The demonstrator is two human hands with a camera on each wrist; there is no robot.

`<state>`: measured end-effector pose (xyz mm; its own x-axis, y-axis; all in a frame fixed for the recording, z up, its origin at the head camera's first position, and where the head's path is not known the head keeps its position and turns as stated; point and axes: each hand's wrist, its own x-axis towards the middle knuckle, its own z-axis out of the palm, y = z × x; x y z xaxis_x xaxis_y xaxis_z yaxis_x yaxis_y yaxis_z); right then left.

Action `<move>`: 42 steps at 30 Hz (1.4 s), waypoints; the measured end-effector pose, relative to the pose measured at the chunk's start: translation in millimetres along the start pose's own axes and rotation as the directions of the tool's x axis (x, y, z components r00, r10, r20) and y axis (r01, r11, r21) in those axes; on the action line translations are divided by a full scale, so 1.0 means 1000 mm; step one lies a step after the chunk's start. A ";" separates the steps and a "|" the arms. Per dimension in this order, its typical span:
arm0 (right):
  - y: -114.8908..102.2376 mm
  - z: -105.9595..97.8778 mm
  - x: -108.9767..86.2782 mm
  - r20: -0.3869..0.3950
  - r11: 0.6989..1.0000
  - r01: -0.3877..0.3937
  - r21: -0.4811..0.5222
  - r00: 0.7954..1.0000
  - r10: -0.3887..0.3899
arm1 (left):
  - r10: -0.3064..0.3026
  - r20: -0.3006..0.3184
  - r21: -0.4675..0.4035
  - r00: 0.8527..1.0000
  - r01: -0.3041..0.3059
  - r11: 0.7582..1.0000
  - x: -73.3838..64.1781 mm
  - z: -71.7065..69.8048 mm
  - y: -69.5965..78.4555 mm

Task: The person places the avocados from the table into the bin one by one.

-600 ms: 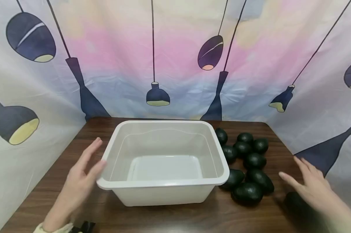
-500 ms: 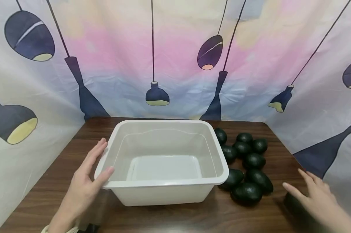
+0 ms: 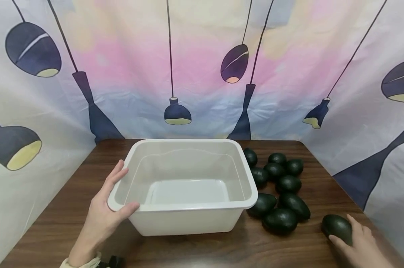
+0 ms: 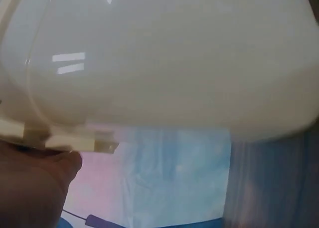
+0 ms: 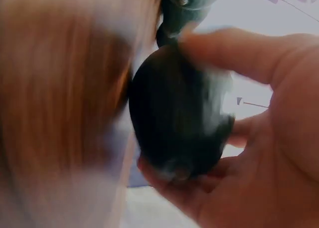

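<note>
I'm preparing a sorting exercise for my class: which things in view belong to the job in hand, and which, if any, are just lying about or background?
Likely part of the job:
tub, gripped by the left hand
avocado, held in the right hand
other avocados, grouped beside the tub

Apparently just background:
table, underneath
cloth, hanging behind

Right grip (image 3: pixel 364 242) now around the lone avocado (image 3: pixel 337 227), left grip (image 3: pixel 101 214) now clasping the white tub (image 3: pixel 188 220)
</note>
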<state>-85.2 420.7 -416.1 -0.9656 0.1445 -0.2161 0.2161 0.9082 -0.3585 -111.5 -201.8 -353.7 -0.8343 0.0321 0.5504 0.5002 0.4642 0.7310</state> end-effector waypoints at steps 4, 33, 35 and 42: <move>-0.011 -0.009 0.000 -0.046 0.999 0.015 0.035 0.999 -0.013 | 0.006 0.048 0.004 0.999 -0.006 1.000 0.004 0.000 -0.007; -0.201 -0.090 0.039 -0.402 0.842 0.517 0.154 0.811 -0.425 | -0.188 0.478 0.365 0.858 0.000 0.931 0.086 -0.010 0.014; -0.211 -0.088 0.044 -0.402 0.828 0.535 0.171 0.805 -0.437 | -0.203 0.534 0.360 0.821 -0.004 0.933 0.092 -0.007 0.014; -0.228 -0.078 0.047 -0.438 0.790 0.571 0.223 0.783 -0.442 | -0.206 0.605 0.368 0.769 -0.040 0.929 0.103 -0.001 0.019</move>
<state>-191.6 251.2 -273.6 -0.9145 -0.1166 0.3874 -0.3487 0.7126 -0.6087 -187.3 -190.7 -282.7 -0.8851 0.4646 0.0283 0.4128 0.7553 0.5090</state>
